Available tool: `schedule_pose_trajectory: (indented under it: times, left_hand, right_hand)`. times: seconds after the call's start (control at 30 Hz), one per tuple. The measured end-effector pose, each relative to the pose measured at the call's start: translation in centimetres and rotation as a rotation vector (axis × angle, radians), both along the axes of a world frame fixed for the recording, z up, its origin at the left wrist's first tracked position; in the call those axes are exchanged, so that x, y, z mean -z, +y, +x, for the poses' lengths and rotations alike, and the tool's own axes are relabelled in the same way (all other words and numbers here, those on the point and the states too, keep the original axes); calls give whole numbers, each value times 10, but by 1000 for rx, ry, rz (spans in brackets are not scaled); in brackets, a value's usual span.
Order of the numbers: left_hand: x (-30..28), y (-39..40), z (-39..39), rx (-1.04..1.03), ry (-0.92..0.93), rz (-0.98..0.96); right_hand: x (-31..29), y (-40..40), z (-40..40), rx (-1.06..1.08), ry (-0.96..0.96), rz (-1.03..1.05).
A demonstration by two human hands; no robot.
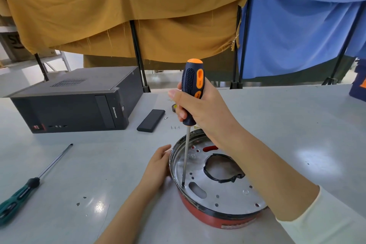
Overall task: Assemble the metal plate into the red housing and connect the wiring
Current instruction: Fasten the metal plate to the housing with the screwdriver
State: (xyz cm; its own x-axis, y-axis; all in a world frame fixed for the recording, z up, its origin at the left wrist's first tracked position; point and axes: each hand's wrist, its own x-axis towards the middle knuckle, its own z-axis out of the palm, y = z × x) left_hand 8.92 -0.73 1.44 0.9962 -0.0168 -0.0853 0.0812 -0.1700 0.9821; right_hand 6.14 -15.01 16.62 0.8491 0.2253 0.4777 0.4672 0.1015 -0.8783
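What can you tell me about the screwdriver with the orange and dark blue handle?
The screwdriver has a chunky dark blue handle with orange inlays and an orange cap, seemingly rubbery, and a long thin shiny steel shaft. It stands nearly upright, tip down at a hole near the left edge of the metal plate, which sits in the red housing. The right hand grips the handle's lower part.

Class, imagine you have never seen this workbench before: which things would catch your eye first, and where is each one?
First, the orange-and-navy screwdriver standing upright at centre, gripped by the right hand, its tip down at a hole in the metal plate. That shiny plate sits inside the red housing at lower right, which the left hand steadies at its left rim. Behind hang mustard and blue cloths.
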Motion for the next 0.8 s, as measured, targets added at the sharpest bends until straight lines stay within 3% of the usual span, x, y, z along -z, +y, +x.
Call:
schedule_pose_trajectory:
  times: [0.13, 0.37, 0.63, 0.8]
  left_hand:
    - [-4, 3, 6, 141, 106, 132]
    - [7, -10, 15, 84, 66, 166]
    - [12, -18, 28, -35, 2, 199]
    - [16, -20, 26, -73, -27, 199]
  right_hand:
    - [1, 0, 3, 7, -30, -19]
    - [-3, -7, 21, -29, -43, -99]
    - [-6, -34, 33, -388, 150, 105]
    - [-1, -26, 33, -145, 59, -24]
